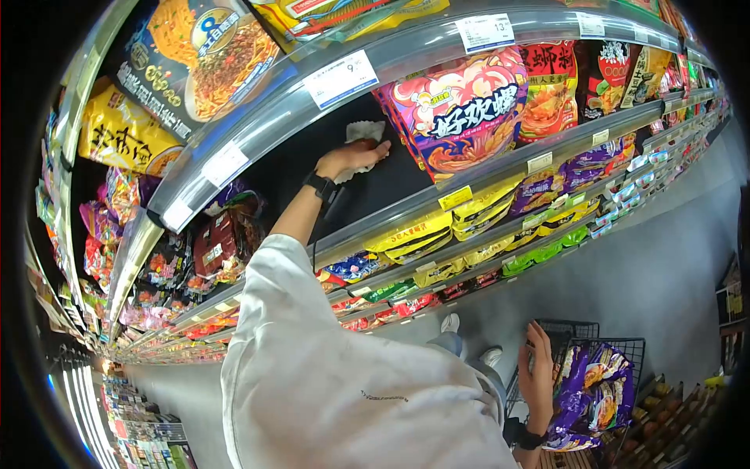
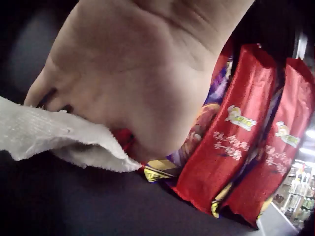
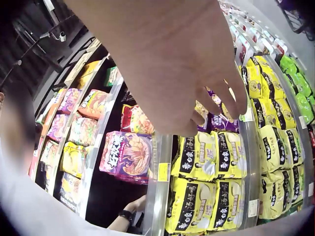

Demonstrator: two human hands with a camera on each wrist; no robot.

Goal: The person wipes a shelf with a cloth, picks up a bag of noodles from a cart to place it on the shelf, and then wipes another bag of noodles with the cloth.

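Note:
Reaching into a dark gap on the shelf (image 1: 301, 168), my left hand (image 1: 349, 160) holds a white cloth (image 1: 364, 131) that spreads past the hand on both sides. In the left wrist view the cloth (image 2: 59, 130) lies across the fingers and hides most of them. Just right of that hand stand pink-purple noodle packs (image 1: 461, 113); their red side panels (image 2: 226, 128) show close by the palm. My right hand (image 1: 537, 371) hangs low beside the cart with fingers loosely extended, holding nothing.
A black wire cart (image 1: 642, 352) at lower right carries purple noodle packs (image 1: 601, 383). Yellow packs (image 1: 414, 237) fill the tier below, behind a clear shelf lip. Boxed noodles (image 1: 199, 62) sit on the tier above, whose price-tagged edge (image 1: 340, 78) overhangs the left hand.

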